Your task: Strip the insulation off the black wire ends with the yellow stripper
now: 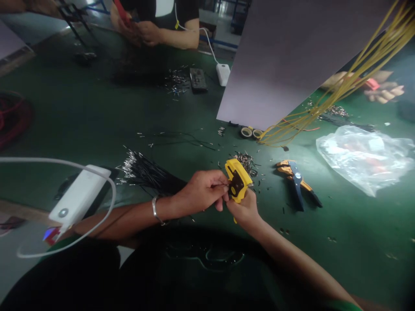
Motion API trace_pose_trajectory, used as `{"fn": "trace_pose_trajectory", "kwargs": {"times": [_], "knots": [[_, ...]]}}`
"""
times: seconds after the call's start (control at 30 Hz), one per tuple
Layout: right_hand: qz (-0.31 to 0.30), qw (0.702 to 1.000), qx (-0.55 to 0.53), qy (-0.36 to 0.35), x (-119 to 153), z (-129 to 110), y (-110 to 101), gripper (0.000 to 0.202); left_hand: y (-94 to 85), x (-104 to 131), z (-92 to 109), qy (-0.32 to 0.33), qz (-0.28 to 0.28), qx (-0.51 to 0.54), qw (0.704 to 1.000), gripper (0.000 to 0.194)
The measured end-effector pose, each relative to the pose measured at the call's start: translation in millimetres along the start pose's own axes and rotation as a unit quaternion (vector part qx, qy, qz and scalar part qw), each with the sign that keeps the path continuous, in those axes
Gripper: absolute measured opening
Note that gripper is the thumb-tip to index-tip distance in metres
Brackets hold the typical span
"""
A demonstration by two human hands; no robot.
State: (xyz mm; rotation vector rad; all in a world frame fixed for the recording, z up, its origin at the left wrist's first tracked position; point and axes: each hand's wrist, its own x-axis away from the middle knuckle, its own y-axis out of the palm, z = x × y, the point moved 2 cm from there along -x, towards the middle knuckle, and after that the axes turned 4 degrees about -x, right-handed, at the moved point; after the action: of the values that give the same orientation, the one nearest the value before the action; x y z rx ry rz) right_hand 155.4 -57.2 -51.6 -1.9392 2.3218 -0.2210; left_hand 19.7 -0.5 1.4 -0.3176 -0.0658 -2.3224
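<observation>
So the right hand [244,208] had its grip closed around the handles of a yellow wire stripper [238,180], holding it up just off the green counter [97,116] right in front of the person. The tool's long axis ran from the handles down in the palm up and away to the head, tilted a bit to the left, so the head pointed away from the body. The left hand [202,190] was pinched narrow on a thin black wire [223,185], feeding its end into the side of the stripper. Honestly the wire was too thin to see much more than that.

My guess on handling: the stripper looked rigid, plastic over metal, light enough for one hand, and best held by both handles like it was. The wire looked floppy and light, so pinching it close to the end seemed right.

Left of the left-hand grip lay a bundle of black wires [149,175]. Just beyond the stripper was a little pile of metal bits [246,160], and to the right of the right-hand grip a second stripper [296,181], orange and dark, lay flat on the counter. Further right sat a clear plastic bag [363,155].
</observation>
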Motion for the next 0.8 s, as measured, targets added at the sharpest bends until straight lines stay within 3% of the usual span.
{"fn": "trace_pose_trajectory", "kwargs": {"times": [0.8], "knots": [[0.024,0.996,0.077,-0.043,-0.7,-1.6,0.6,0.01,-0.6,-7.4,-5.2,-0.007,-0.006,0.006,1.0,0.011]]}}
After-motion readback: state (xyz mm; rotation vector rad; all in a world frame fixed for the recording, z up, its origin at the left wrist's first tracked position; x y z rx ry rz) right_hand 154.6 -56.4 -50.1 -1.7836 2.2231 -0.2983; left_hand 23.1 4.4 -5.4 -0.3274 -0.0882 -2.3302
